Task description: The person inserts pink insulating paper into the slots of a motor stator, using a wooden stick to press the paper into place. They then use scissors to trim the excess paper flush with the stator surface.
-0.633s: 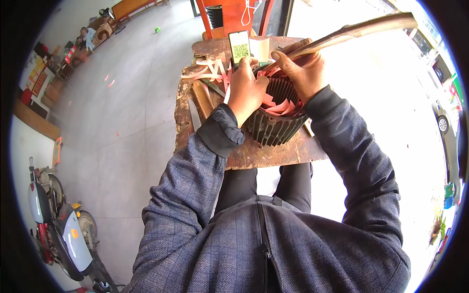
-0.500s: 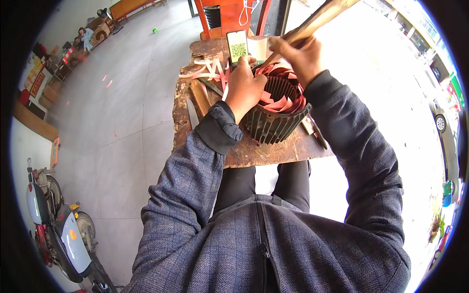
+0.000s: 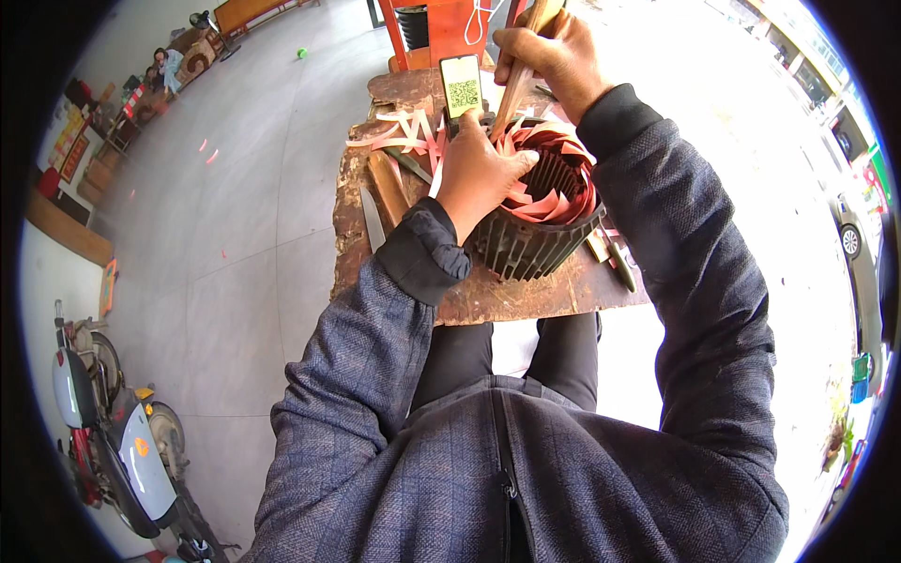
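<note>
A dark ribbed motor stator (image 3: pixel 533 249) stands on the worn wooden bench, with red insulation paper strips (image 3: pixel 561 208) folded around its inner rim. My left hand (image 3: pixel 479 175) is closed over the stator's left rim, its thumb reaching across the red paper; some of its fingers are hidden. My right hand (image 3: pixel 560 64) grips a long wooden stick (image 3: pixel 512 101) tilted downward, its lower end at the far-left rim beside my left fingers. Just behind the left hand, a phone (image 3: pixel 462 92) stands upright with a square code on its screen.
Left of the stator, loose pink strips (image 3: pixel 405 141), a wooden piece (image 3: pixel 386 183) and a knife blade (image 3: pixel 373 220) lie on the bench (image 3: pixel 469 305). A dark-handled tool (image 3: pixel 620 267) sits to the right. Beyond stands a red chair (image 3: pixel 454 36). A motorbike (image 3: pixel 131 460) is parked at lower left.
My right hand and the stick have swung left, and the stick is steeper now. My left hand has shifted slightly along the rim. The view has moved a little.
</note>
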The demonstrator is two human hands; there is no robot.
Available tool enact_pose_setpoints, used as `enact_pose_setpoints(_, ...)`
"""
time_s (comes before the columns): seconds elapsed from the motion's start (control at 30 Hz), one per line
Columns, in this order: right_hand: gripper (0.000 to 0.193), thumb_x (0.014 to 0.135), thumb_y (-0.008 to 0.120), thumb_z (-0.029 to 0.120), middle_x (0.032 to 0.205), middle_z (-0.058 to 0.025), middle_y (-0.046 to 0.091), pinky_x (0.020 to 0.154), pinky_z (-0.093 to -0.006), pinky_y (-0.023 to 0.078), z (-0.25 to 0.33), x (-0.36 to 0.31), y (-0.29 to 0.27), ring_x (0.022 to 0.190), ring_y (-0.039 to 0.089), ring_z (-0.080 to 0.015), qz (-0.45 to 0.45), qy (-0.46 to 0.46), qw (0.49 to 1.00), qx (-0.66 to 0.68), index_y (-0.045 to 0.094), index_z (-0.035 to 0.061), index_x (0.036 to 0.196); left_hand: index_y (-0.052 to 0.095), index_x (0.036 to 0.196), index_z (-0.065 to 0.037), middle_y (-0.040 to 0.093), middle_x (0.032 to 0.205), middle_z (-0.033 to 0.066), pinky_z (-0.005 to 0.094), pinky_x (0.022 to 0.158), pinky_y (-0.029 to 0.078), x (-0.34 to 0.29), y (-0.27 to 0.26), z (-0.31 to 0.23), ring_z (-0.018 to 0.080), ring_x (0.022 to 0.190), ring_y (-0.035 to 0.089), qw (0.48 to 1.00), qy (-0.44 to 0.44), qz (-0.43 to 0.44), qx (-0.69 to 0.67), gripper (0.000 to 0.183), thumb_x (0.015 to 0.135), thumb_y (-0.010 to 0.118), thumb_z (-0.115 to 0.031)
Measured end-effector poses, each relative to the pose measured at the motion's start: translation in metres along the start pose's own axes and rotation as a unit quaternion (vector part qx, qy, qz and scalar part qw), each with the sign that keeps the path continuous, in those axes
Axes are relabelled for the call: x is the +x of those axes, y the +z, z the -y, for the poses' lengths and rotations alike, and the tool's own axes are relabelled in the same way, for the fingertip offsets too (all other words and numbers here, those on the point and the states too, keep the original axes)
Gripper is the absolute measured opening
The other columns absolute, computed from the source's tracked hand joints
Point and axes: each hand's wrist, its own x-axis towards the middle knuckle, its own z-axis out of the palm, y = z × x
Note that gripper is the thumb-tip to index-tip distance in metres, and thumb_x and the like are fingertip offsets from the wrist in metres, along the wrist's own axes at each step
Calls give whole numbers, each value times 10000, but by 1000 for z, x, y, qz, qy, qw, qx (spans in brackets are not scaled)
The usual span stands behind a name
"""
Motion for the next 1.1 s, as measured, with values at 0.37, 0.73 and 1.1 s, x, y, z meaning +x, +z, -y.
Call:
enact_pose_setpoints(0.37,200,944,731,117,859,-160,755,780,-337,637,-2,-53,4,809,762,-204,-33,-52,997,-35,616,-46,964,478,1389,175,742,1058,339,474,906,578,-5,-1,-2,460,1018,744,995,3,-15,-100,587,883,649,-69)
enact_pose_setpoints(0.73,230,1001,741,172,941,-208,797,887,-411,636,-29,-77,-22,883,794,-270,-89,-79,993,4,624,-26,988,506,1382,163,744,978,290,418,760,569,-2,12,21,324,807,725,991,67,-68,-94,567,884,680,-47)
enact_pose_setpoints(1.1,405,917,911,308,893,-92,800,778,-308,588,-49,-83,-45,817,722,-146,-239,-43,969,-47,792,-62,1031,667,1241,30,767,1087,250,406,886,582,-1,0,6,342,965,765,997,65,4,-33,343,903,644,-20)
